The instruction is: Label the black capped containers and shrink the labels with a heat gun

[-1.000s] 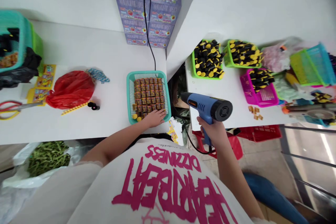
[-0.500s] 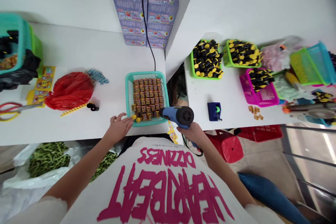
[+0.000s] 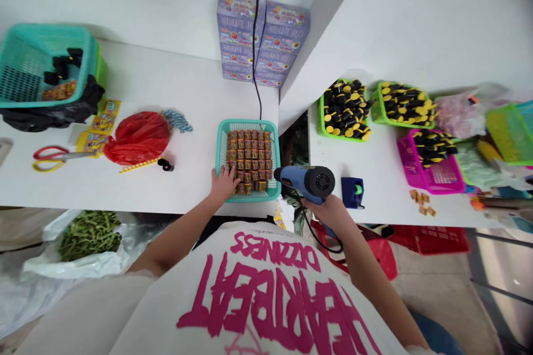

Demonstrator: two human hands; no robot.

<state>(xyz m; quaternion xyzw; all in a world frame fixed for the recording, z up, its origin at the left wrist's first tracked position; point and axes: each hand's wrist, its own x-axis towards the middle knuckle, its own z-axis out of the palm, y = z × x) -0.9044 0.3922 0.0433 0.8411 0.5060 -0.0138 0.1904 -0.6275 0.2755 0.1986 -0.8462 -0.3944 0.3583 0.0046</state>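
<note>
A turquoise plastic basket (image 3: 272, 195) stands near the table's front edge, holding rows of small brown-and-gold wrapped jars (image 3: 255, 155). My left hand (image 3: 224, 183) reaches over the basket's left rim, its fingers spread and touching the jars at the front left. It hides that corner. In my right hand (image 3: 328, 209) is a blue and black heat gun (image 3: 302, 177), gripped by its handle. The nozzle points left, at the basket's right rim. From the handle a black cord hangs in a loop below the table edge.
Purple boxes (image 3: 237, 36) are stacked behind the basket. To the left lie a red plastic bag (image 3: 139, 136) and scissors (image 3: 62, 156). Right of a gap, another table carries green baskets of black-and-yellow pieces (image 3: 345, 108), a magenta basket (image 3: 443, 177) and a tape dispenser (image 3: 352, 193).
My left hand has moved from outside the front left corner onto the jars. The heat gun's nozzle has drawn back right, from over the jars to the rim. The view has shifted left.
</note>
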